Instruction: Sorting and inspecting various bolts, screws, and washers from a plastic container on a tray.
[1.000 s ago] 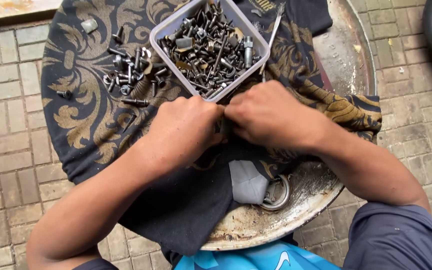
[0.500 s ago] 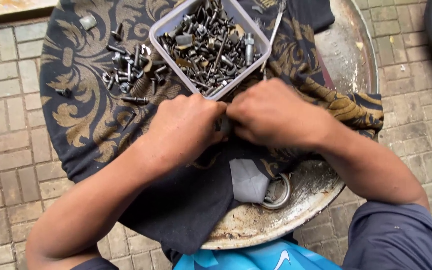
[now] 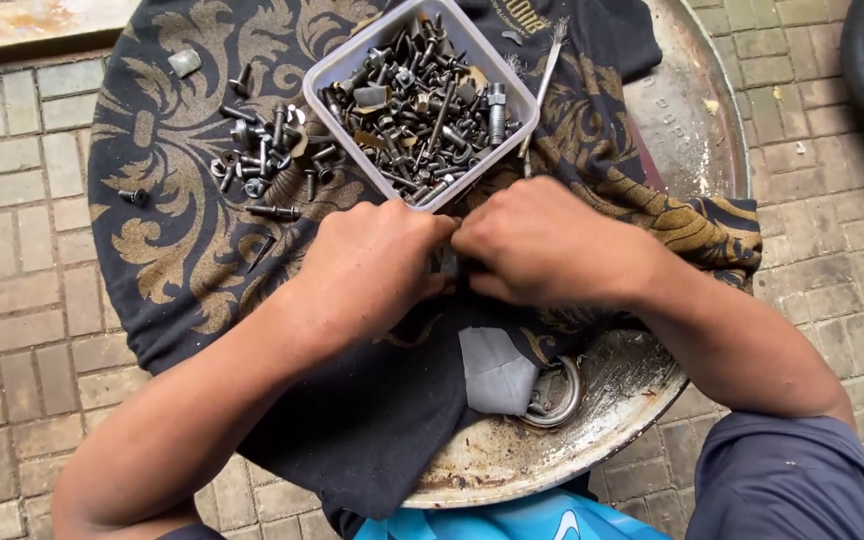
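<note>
Both hands meet at the centre of the frame, knuckles up. The left hand (image 3: 372,265) and the right hand (image 3: 542,245) pinch together on a small dark part (image 3: 449,262), fingers curled tight around it; it is too hidden to name. Under them lies a black cloth with gold scrollwork (image 3: 172,240), spread over a round rusty metal drum top (image 3: 652,400) serving as the desk. At 12 o'clock sits a square plastic tub of bolts and screws (image 3: 422,100). At 10 o'clock, loose bolts (image 3: 262,150) lie scattered on the cloth. At 6 o'clock, a grey patch (image 3: 497,370) lies beside a metal ring (image 3: 557,395).
</note>
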